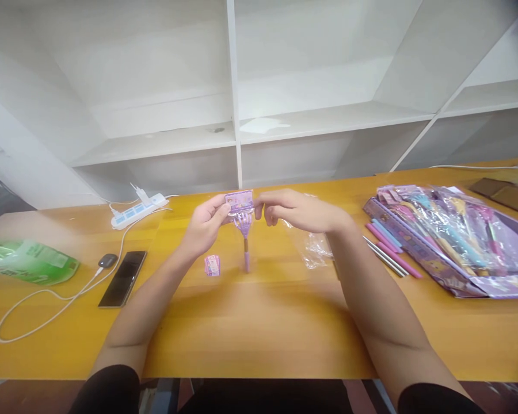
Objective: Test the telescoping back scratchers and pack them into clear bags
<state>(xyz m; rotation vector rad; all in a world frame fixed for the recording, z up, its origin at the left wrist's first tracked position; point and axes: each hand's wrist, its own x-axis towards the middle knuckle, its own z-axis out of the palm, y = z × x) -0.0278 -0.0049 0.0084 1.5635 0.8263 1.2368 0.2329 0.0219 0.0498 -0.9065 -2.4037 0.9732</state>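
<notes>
My left hand (206, 225) pinches the left edge of a purple printed header card (239, 200), thumb in front. Below the card hangs a purple back scratcher (244, 230) with a claw-shaped head and a slim handle, apparently in a clear bag. My right hand (294, 208) is at the card's right edge, its fingers bent downward and apart; whether a fingertip touches the card I cannot tell. A small stack of pink printed cards (212, 265) lies below my left hand. Crumpled clear plastic bags (315, 250) lie beneath and beside my right hand.
At right, a purple display box (418, 253) holds several bagged back scratchers, with pink, blue and silver tubes (384, 250) beside it. Left are a phone (123, 279), a black earbud case (107, 261) on a white cable, a power strip (138, 211) and a green package (30, 260). White shelving (237, 138) stands behind.
</notes>
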